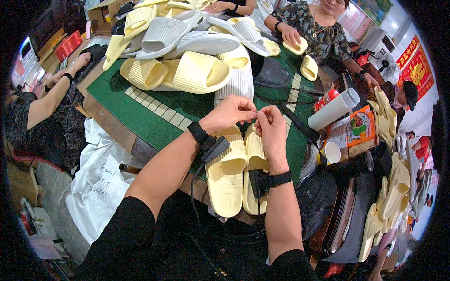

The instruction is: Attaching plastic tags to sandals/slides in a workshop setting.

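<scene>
A pair of pale yellow slide slippers lies side by side at the near edge of the green table, toes pointing away from me. Above their straps, my left hand (229, 114) and my right hand (273, 133) meet fingertip to fingertip. Each is closed in a pinch between thumb and forefinger; whatever they pinch is too small to make out. The left slipper (226, 187) shows most of its footbed, while my right hand and wrist partly cover the right slipper (254, 201). Just beyond my hands rises a heap with a yellow slipper (197, 71) and a grey slipper (171, 33).
A black slipper (271, 72) lies right of the heap on the green table mat (110, 89). A white cylinder (333, 110), a paper cup (331, 152) and an orange packet (358, 127) stand to the right. More yellow slippers (398, 182) line the right side. Co-workers sit left and opposite.
</scene>
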A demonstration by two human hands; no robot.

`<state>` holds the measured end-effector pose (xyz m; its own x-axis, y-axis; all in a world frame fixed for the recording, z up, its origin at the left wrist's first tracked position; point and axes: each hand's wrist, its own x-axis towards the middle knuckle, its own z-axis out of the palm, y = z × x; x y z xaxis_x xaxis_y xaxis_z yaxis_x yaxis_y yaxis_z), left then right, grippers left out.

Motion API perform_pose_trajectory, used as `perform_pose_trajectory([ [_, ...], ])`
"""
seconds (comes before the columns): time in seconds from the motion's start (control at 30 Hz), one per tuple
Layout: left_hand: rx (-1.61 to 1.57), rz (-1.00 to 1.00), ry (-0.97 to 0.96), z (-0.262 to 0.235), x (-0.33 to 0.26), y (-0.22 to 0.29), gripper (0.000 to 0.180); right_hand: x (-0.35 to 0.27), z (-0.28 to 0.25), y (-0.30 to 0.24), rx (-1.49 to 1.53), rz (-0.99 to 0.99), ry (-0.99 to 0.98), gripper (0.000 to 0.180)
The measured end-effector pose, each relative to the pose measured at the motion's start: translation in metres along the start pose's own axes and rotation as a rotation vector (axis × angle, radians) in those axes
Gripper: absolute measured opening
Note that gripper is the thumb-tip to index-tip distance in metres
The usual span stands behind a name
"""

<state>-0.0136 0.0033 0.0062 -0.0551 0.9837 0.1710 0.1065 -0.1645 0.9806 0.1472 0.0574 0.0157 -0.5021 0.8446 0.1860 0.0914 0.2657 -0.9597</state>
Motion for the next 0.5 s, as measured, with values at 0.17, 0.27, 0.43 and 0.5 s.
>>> perform_pose_trajectory([
  [0.17, -0.065, -0.015, -0.006, 0.0003, 0.0003, -0.0018, 0.011, -0.0019, 0.0007, -0.0026, -0.019, -0.001, 0.014, 0.009],
  [0.27, -0.105, -0.004, -0.012, 0.0013, -0.0001, -0.0012, 0.011, -0.0025, -0.0004, -0.0044, -0.033, 0.003, 0.01, 0.01],
  [0.43, -0.076, -0.037, -0.005, 0.0005, -0.0009, 0.0027, 0.012, -0.0014, -0.0001, -0.0068, 0.015, 0.034, 0.09, 0.01],
  [0.5, -0.005, -0.032, -0.01, -0.0004, -0.0005, 0.0025, 0.012, 0.0002, -0.0015, -0.0043, 0.033, 0.018, 0.097, 0.01],
])
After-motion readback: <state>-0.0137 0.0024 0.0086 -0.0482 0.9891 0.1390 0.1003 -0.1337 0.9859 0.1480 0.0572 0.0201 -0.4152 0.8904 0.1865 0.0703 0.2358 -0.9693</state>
